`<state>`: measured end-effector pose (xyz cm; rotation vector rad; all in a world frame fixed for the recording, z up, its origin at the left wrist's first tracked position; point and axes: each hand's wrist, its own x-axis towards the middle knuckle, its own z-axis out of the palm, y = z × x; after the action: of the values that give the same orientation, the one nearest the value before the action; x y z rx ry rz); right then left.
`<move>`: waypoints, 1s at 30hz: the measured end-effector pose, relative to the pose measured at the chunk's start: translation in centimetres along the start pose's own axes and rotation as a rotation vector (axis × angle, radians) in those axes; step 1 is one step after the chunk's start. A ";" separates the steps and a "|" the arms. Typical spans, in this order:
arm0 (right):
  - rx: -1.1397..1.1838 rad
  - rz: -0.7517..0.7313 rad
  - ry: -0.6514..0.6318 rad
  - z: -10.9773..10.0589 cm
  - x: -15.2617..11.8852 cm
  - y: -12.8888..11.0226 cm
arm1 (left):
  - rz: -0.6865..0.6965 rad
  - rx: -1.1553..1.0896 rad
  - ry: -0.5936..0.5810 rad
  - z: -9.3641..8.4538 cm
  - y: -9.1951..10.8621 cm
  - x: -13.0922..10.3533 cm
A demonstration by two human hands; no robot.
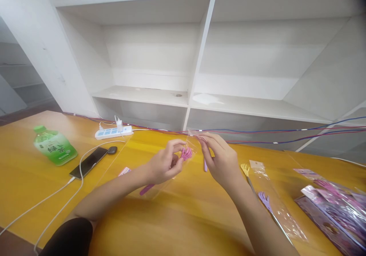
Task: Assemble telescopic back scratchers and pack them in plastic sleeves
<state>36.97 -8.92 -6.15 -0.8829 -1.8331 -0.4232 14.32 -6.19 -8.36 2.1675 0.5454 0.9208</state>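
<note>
My left hand [164, 162] is closed around a pink back scratcher [187, 153] just below its hand-shaped head. Its pink handle end [146, 189] shows beneath my left forearm. Clear plastic of a bag [193, 143] surrounds the pink head; I cannot tell how much of the scratcher lies inside. With thumb and fingers, my right hand [219, 157] pinches the upper edge of that plastic bag. A purple handle-like piece [205, 165] shows beside my right hand. To the right lie a yellow back scratcher [245, 169] and a purple one [265, 201], partly behind my right forearm.
A flat clear bag [277, 199] lies at right, near a pile of packaged items [337, 210]. At left are a green bottle [55, 145], a phone [90, 162] with a white cable, and a power strip [113, 132]. White shelves [143, 96] stand behind the table.
</note>
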 end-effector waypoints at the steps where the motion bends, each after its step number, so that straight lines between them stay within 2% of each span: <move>1: -0.008 0.001 0.017 0.0 0.0 0.1 | -0.008 0.009 -0.007 -0.1 0.0 0.0; 8: -0.012 -0.021 0.021 0.2 -0.1 0.0 | -0.089 0.044 -0.036 -0.5 -0.6 0.8; 17: 0.036 0.007 -0.049 0.3 -0.4 -0.2 | 0.154 0.040 -0.085 -0.1 -1.9 1.5; 22: 0.093 0.002 -0.062 -0.2 -0.2 -1.0 | 0.165 -0.098 0.043 0.1 -1.3 1.4; 25: 0.131 0.003 -0.082 -0.5 0.1 -1.8 | 0.203 -0.079 0.131 0.3 -1.0 1.3; 30: 0.150 -0.003 -0.048 -1.0 0.5 -2.3 | 0.280 -0.064 0.151 0.5 -0.4 1.0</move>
<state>35.84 -10.96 -5.02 -0.7939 -1.8839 -0.2643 15.32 -5.52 -8.41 2.1619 0.2811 1.2423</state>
